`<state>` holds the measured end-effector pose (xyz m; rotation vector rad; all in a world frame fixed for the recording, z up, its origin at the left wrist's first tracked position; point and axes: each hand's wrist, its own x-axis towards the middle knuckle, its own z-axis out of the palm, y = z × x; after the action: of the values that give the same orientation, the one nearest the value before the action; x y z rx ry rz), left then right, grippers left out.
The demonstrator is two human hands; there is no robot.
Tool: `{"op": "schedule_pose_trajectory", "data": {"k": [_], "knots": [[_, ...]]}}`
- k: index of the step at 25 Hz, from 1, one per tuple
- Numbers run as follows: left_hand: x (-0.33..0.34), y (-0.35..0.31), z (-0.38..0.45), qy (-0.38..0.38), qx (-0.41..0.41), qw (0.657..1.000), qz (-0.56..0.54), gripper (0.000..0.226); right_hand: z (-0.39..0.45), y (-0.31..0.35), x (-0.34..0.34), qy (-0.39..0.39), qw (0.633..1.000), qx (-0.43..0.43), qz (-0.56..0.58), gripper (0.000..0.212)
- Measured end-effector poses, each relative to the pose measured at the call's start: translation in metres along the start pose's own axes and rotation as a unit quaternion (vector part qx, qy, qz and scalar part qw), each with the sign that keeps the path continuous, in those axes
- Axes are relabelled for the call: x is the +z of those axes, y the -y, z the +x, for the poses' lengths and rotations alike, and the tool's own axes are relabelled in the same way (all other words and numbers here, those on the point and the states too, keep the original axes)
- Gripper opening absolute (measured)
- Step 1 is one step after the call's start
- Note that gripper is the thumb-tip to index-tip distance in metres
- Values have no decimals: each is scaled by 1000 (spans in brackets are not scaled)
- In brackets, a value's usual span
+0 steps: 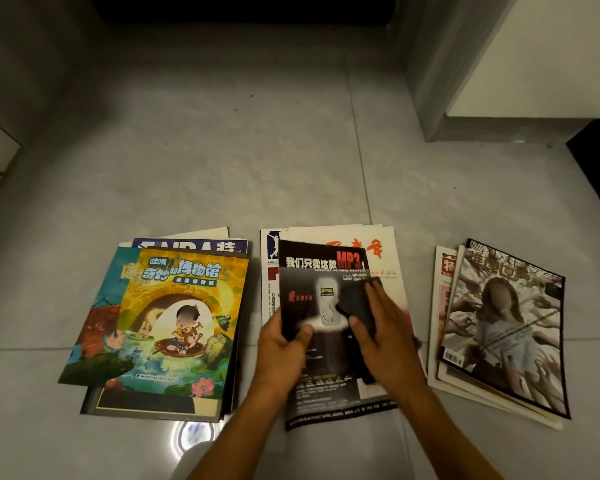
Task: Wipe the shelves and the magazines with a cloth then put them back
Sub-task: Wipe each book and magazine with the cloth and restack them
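My left hand [284, 344] grips the black MP3 magazine [321, 341] at its left edge, thumb curled over the cover. My right hand [381, 337] presses a dark cloth [357, 306] flat onto that cover, fingers [378, 296] nearly straight. The magazine sits on the middle pile [388, 258] on the floor [222, 168].

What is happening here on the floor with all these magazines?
A person is wiping a black magazine with a dark cloth. The left hand grips the magazine at its left edge, and the right hand presses the cloth flat on the cover. The magazine is over the middle pile on the tiled floor. A pile topped by a cartoon book lies to the left, and another pile to the right.
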<state>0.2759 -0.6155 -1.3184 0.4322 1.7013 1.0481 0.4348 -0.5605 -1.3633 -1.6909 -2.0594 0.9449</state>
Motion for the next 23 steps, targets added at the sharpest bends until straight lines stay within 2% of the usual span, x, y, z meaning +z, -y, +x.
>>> {"op": "schedule_pose_trajectory", "data": {"k": [2, 4, 7, 9, 10, 12, 14, 17, 20, 21, 23], "knots": [[-16, -9, 1, 22, 1, 999, -42, 27, -40, 8, -6, -17, 990, 51, 127, 56], [-30, -17, 2, 46, -15, 997, -57, 29, -59, 25, -16, -45, 968, 89, 231, 39], [-43, -21, -7, 95, -45, 994, -28, 34, -32, 47, -45, -93, 947, 88, 294, 32], [-42, -24, -17, 120, -32, 992, 15, 42, 4, 60, -73, -82, 939, 88, 322, 28], [-39, -26, -21, 109, -18, 994, 5, 36, 16, 69, -85, -66, 934, 84, 341, 24], [-34, -37, -25, 65, 2, 997, -47, 20, 14, 80, -94, -32, 936, 61, 346, 22], [-36, -51, -24, 33, 14, 997, -65, 18, -17, 77, -87, -9, 949, 54, 310, 25], [-49, -54, -19, 86, 24, 996, 26, 17, -46, 73, -80, -13, 952, 66, 297, 23], [-46, -42, -28, 144, 8, 987, 65, 18, -10, 73, -98, -88, 945, 83, 304, 22], [-41, -39, -32, 134, 14, 989, 62, 18, 1, 75, -106, -93, 946, 78, 300, 22], [-33, -42, -37, 88, 31, 996, -7, 16, 6, 75, -112, -55, 947, 52, 312, 23]]}}
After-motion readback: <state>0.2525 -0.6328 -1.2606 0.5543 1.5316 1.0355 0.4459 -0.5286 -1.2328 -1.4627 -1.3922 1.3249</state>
